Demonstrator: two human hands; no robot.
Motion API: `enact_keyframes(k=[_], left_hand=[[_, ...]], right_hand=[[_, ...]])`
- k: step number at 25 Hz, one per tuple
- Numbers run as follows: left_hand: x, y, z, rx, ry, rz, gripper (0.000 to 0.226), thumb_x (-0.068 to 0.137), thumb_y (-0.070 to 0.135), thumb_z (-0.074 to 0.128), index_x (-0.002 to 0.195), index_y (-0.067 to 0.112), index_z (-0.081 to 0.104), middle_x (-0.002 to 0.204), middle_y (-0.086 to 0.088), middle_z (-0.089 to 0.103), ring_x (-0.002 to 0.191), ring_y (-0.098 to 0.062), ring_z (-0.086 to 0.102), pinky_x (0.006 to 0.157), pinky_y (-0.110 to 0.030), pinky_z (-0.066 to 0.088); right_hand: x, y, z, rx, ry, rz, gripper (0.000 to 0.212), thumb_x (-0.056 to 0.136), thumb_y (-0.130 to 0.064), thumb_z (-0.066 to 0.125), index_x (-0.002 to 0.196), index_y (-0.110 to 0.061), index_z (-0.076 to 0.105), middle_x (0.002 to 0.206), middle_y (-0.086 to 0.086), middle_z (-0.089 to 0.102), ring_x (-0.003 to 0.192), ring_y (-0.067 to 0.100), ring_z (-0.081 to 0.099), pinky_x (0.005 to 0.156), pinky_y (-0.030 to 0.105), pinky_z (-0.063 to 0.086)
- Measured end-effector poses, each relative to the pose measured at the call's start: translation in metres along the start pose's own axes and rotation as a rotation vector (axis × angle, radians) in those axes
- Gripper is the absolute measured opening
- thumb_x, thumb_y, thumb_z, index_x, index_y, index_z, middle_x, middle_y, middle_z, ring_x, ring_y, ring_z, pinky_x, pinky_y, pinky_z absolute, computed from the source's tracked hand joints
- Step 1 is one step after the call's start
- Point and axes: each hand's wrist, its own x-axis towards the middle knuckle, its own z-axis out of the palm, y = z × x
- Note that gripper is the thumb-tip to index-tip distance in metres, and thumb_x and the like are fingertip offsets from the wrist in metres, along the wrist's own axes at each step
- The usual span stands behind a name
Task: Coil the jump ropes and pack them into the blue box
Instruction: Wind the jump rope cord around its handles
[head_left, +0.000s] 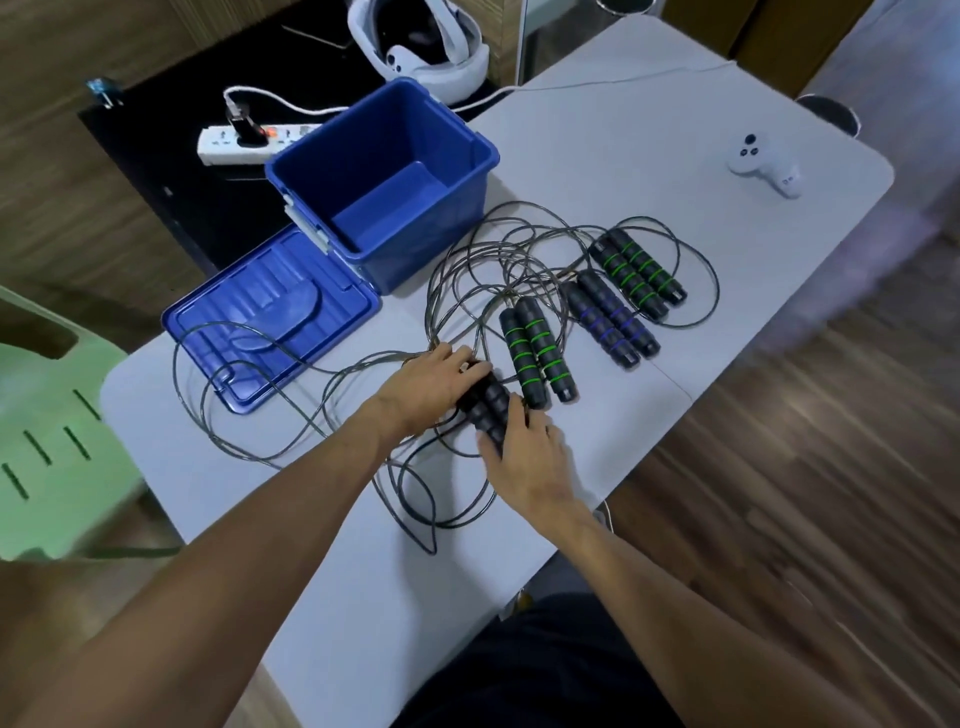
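1. Foam-grip black handles, a pair side by side on the white table, nearest the person. Right hand has its fingers curled over their near end; left hand curls over the far end where the cord exits. Both grip the pair; neither is spread flat.
2. Handling guess: foam is grippy and slightly squashy, so slip is unlikely. Best hold is both handles bunched in one fist, freeing the other hand to wind.
3. Thin grey cord sprawls in loose loops to the left, some lying over the blue lid. Looks like coated wire: light, springy, likely to hold its curve and pop out of a coil. Take it close to the handles and feed it loop by loop.
4. Just beyond: green-ringed handle pair, then blue-ringed pair, then a second green-ringed pair. All uncoiled, on the table.
5. Their cords overlap in one tangle between the handles and the box. Risk: pulling one rope drags its neighbours.
6. Farthest: blue box, open, nothing visible inside. Lid hangs from its near-left edge, lying flat. No rope packed yet.
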Motion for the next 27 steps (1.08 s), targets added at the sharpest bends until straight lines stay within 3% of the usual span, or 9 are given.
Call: enact_keyframes(k=[4,7,10,14,16,19,21,24,27], left_hand=[[0.001,0.0,-0.001,-0.099,0.006,-0.023,0.07,0.083,0.003,0.065,0.14,0.022,0.029,0.129,-0.006,0.041,0.114,-0.027,0.042,0.086,-0.038,0.049],[-0.002,0.007,-0.001,-0.174,0.021,-0.012,0.073,0.079,0.001,0.068,0.139,0.022,0.031,0.128,-0.006,0.04,0.114,-0.027,0.042,0.087,-0.043,0.049],[-0.009,0.009,-0.01,-0.223,0.058,-0.045,0.063,0.081,0.01,0.067,0.136,0.021,0.038,0.129,-0.005,0.04,0.117,-0.027,0.042,0.088,-0.039,0.047],[-0.018,0.009,-0.025,-0.017,0.248,-0.053,0.067,0.075,0.029,0.066,0.136,0.017,0.042,0.14,-0.01,0.041,0.125,-0.031,0.039,0.1,-0.039,0.035],[-0.017,0.007,-0.037,-0.024,0.257,-0.098,0.071,0.074,0.035,0.067,0.136,0.015,0.04,0.137,-0.009,0.044,0.122,-0.029,0.042,0.102,-0.039,0.034],[-0.013,-0.004,-0.07,-0.106,0.32,-0.233,0.065,0.075,0.038,0.071,0.128,0.015,0.043,0.123,-0.008,0.046,0.107,-0.027,0.048,0.093,-0.039,0.04],[-0.012,-0.014,-0.099,-0.192,0.405,-0.315,0.056,0.076,0.034,0.071,0.121,0.013,0.044,0.115,-0.009,0.044,0.098,-0.029,0.05,0.076,-0.042,0.046],[-0.007,-0.028,-0.141,-0.183,0.489,-0.481,0.051,0.078,0.04,0.069,0.112,0.012,0.042,0.105,-0.008,0.043,0.087,-0.029,0.051,0.056,-0.04,0.042],[0.004,-0.041,-0.183,-0.108,0.531,-0.674,0.055,0.076,0.044,0.066,0.111,0.01,0.041,0.104,-0.01,0.045,0.086,-0.03,0.054,0.055,-0.04,0.039]], right_hand=[[-0.001,-0.004,0.011,-0.118,-0.014,0.014,0.085,0.088,-0.038,0.063,0.151,-0.01,0.014,0.138,0.017,0.04,0.123,0.035,0.042,0.098,0.043,0.04],[0.005,-0.003,0.014,-0.183,0.025,0.005,0.081,0.089,-0.029,0.063,0.15,-0.008,0.015,0.131,0.017,0.044,0.113,0.032,0.049,0.091,0.04,0.044],[0.008,0.001,0.003,-0.234,0.081,-0.066,0.068,0.089,-0.026,0.062,0.145,-0.01,0.027,0.121,0.014,0.05,0.103,0.031,0.054,0.085,0.04,0.048],[0.018,0.002,-0.031,-0.296,0.159,-0.229,0.064,0.082,-0.021,0.067,0.137,-0.013,0.036,0.115,0.011,0.055,0.1,0.03,0.056,0.082,0.04,0.05],[0.03,-0.005,-0.056,-0.325,0.165,-0.33,0.065,0.08,-0.023,0.068,0.136,-0.017,0.035,0.115,0.009,0.054,0.101,0.029,0.055,0.08,0.041,0.051],[0.057,-0.028,-0.107,-0.378,0.178,-0.511,0.061,0.078,-0.022,0.069,0.131,-0.018,0.039,0.11,0.007,0.056,0.093,0.028,0.056,0.073,0.039,0.048],[0.081,-0.05,-0.144,-0.448,0.24,-0.641,0.055,0.077,-0.025,0.07,0.124,-0.018,0.044,0.104,0.007,0.059,0.089,0.03,0.057,0.069,0.038,0.043],[0.117,-0.086,-0.191,-0.541,0.338,-0.796,0.055,0.076,-0.032,0.071,0.124,-0.019,0.046,0.101,0.007,0.06,0.087,0.032,0.057,0.067,0.038,0.038],[0.15,-0.119,-0.229,-0.589,0.385,-0.954,0.061,0.076,-0.033,0.072,0.129,-0.021,0.043,0.106,0.006,0.058,0.093,0.032,0.055,0.072,0.039,0.036]])
